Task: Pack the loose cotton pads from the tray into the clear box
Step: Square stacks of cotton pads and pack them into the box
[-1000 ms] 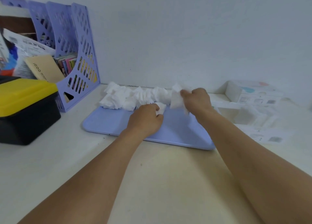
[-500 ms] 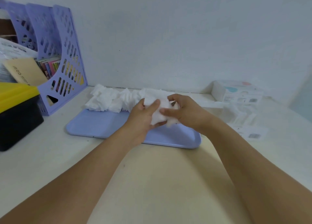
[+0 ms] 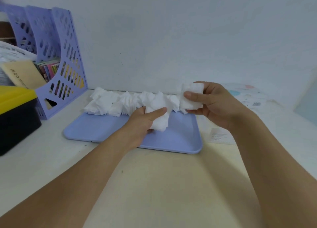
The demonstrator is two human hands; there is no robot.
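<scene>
White pads (image 3: pixel 120 102) lie in a loose heap along the far edge of the lilac tray (image 3: pixel 106 130), up against the wall, the row running left to right. Both hands are busy over the tray. The left hand (image 3: pixel 144 123) has its thumb and fingers curled round a small bunch (image 3: pixel 159 121) near the tray's middle, the bunch hanging roughly upright with ragged lower edges. The right hand (image 3: pixel 211 104) is raised over the tray's right end and pinches a neater stack (image 3: pixel 192 97) between thumb and fingers; that stack stands on edge, long axis near vertical, flat faces turned toward the left and right.

My guess is that this is the gathering step: pads are being squared into handfuls before going into the box. That box I can't make out for sure; pale packaging (image 3: pixel 247 97) sits blurred to the right, beyond the right hand. The next move would seem to call for carrying the stack rightward, kept pressed together so the pads don't fan out, and lining its long side up with the opening.
</scene>
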